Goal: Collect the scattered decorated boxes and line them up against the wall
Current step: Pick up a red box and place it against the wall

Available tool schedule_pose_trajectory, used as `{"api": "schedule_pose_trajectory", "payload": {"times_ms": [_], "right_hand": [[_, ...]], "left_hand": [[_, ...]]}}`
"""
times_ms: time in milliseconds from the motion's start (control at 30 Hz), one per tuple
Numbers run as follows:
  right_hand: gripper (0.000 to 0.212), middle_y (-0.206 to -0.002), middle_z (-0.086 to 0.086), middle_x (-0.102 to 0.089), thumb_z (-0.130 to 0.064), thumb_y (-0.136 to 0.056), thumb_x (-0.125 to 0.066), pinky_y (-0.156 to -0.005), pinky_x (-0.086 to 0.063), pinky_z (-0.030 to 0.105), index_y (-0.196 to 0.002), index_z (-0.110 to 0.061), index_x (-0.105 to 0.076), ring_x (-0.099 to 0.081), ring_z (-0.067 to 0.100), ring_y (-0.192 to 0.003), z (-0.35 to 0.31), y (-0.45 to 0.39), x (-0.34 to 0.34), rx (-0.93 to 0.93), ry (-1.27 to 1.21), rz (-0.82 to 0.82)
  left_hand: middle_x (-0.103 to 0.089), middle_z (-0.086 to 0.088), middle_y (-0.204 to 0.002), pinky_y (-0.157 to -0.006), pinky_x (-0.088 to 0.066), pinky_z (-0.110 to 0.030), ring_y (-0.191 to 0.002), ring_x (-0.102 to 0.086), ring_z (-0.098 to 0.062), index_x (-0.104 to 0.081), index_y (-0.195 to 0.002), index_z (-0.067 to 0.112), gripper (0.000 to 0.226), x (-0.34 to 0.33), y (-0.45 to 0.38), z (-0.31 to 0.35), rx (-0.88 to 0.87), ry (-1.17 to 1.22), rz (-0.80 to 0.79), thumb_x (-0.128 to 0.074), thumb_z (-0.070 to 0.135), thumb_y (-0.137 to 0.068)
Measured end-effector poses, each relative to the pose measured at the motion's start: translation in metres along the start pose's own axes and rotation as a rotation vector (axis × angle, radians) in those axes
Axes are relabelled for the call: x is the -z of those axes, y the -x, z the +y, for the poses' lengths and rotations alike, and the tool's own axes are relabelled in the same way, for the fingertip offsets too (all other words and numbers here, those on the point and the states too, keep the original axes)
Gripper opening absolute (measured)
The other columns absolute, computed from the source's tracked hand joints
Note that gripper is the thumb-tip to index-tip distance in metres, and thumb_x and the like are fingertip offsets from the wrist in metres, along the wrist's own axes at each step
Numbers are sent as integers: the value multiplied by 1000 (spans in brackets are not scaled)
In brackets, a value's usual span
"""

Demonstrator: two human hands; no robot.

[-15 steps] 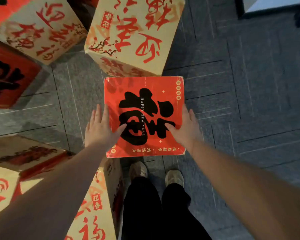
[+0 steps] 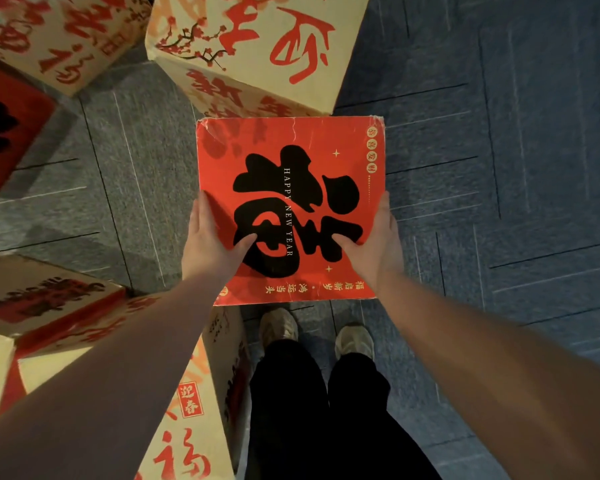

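Red box (image 2: 291, 209) sits clasped between left hand (image 2: 210, 247) and right hand (image 2: 374, 247).

Office-like interior: grey carpet tiles (image 2: 499, 168), scattered festive cardboard boxes (image 2: 257, 46).

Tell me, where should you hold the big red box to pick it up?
Probably by its two opposite side edges, one hand from each side. The red box is wide and flat-topped with no handle; the left hand and right hand already clamp its sides, thumbs on top.
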State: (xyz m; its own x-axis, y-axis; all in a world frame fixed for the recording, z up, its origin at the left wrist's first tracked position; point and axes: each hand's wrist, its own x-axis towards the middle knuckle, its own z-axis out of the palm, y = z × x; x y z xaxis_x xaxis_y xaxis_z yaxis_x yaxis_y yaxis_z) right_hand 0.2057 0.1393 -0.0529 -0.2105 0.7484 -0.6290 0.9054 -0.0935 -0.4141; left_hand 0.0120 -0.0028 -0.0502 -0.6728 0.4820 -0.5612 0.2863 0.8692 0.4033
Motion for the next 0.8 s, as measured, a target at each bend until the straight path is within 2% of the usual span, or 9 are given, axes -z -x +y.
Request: {"api": "schedule_pose_trajectory", "payload": {"times_ms": [100, 400, 633, 800], "right_hand": [[100, -156, 14, -21, -42, -85, -69, -108, -38, 49, -154, -30, 1, -33, 33, -139, -1, 2, 0, 18, 45, -11], [90, -149, 15, -30, -37, -89, -66, -105, -41, 46, -155, -23, -7, -38, 33, -133, -17, 20, 43, -15, 85, 5], [89, -144, 16, -34, -41, -87, -67, -102, -44, 50, -154, -23, -11, -41, 34, -130, -64, 59, 134, -25, 118, 45], [80, -138, 15, -38, -43, -86, -67, -99, -46, 50, -150, -22, -24, -45, 35, -124, -119, 99, 211, -33, 128, 100]], "left_hand": [[-8, 1, -160, -105, -38, -39, -143, -24, -22, -2, -152, 29, 103, 2, 2, 3, -6, -44, -13, -71, 49, -79], [-16, 1, -158, -105, -38, -40, -141, -28, -21, -7, -152, 29, 102, 21, 19, 34, 6, -46, -45, -71, 51, -77], [-24, -1, -155, -103, -40, -42, -138, -33, -23, -11, -152, 28, 99, 90, 51, 100, -41, -23, -61, -69, 56, -77], [-25, -1, -155, -106, -37, -41, -140, -31, -22, -18, -152, 22, 95, 164, 81, 158, -117, 17, -49, -68, 55, -78]]}}
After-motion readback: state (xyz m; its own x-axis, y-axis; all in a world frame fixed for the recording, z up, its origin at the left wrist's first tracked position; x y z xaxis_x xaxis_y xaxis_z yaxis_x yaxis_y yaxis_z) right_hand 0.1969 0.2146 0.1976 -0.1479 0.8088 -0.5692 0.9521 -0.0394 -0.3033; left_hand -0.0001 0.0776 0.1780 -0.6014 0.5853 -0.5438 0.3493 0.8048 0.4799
